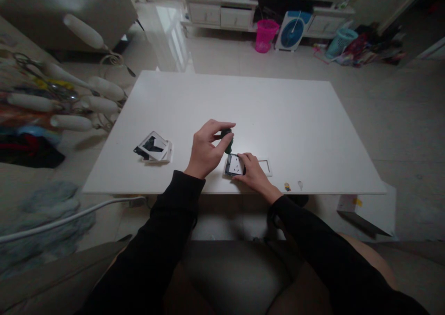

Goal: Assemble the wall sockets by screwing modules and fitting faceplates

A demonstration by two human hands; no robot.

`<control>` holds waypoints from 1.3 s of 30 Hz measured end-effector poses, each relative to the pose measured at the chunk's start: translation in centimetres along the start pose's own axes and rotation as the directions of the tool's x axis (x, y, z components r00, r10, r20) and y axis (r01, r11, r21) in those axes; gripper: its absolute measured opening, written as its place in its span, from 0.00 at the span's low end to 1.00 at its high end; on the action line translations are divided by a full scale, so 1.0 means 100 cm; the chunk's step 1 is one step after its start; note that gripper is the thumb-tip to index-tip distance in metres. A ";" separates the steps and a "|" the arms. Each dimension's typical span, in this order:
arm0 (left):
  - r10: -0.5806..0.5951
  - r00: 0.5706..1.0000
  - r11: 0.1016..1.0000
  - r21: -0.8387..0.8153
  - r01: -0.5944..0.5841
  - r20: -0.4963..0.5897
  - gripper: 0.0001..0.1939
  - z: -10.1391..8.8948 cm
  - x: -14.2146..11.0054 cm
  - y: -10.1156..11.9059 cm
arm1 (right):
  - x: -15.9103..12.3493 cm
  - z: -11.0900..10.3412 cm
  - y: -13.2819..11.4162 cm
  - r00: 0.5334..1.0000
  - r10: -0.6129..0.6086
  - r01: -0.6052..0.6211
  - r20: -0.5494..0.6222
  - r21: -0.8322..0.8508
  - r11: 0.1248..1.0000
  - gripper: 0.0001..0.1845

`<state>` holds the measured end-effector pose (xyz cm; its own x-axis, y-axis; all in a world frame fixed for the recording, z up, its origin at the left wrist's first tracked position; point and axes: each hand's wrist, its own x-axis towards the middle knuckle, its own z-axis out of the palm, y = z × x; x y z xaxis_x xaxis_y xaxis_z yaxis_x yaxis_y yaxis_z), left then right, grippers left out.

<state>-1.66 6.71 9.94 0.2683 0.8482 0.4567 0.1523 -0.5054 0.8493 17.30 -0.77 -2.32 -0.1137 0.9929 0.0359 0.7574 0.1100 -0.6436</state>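
Screwdriver (229,149) up on end in the left hand (208,147), long axis close to vertical, dark green handle on top, working end pointing down at the far left corner of the wall socket (235,165)! Thumb and fingers curl round that handle, a narrow grip; the tip itself is too small to make out. Over on the right, the right hand (255,171) has the socket by its right side, partly open around it, thumb near, fingers far. The socket lies face up by the near edge of the white table (264,101), around the middle. Just right of it, partly hidden by the hand, a white frame (269,168); well off to the left, a pile of plates and frames (155,148).
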 end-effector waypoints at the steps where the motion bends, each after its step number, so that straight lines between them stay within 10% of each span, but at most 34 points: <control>1: -0.016 1.000 1.000 -0.011 0.016 0.015 0.10 -0.001 0.000 -0.001 | 0.000 0.000 0.000 1.000 -0.001 0.001 -0.001 -0.001 1.000 0.48; 31: -0.049 0.993 0.996 -0.064 0.056 0.109 0.15 -0.002 0.001 -0.005 | 0.000 0.001 0.003 1.000 -0.005 0.005 -0.001 0.000 1.000 0.48; 39: 0.007 1.000 0.996 0.086 -0.006 -0.011 0.08 0.002 0.003 -0.001 | 0.000 -0.002 -0.001 1.000 -0.005 0.005 -0.001 0.004 1.000 0.48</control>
<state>-1.42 6.97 9.89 0.2585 0.8466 0.4653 0.2319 -0.5219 0.8208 17.34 -0.76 -2.13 -0.1168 0.9924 0.0398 0.7544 0.1147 -0.6463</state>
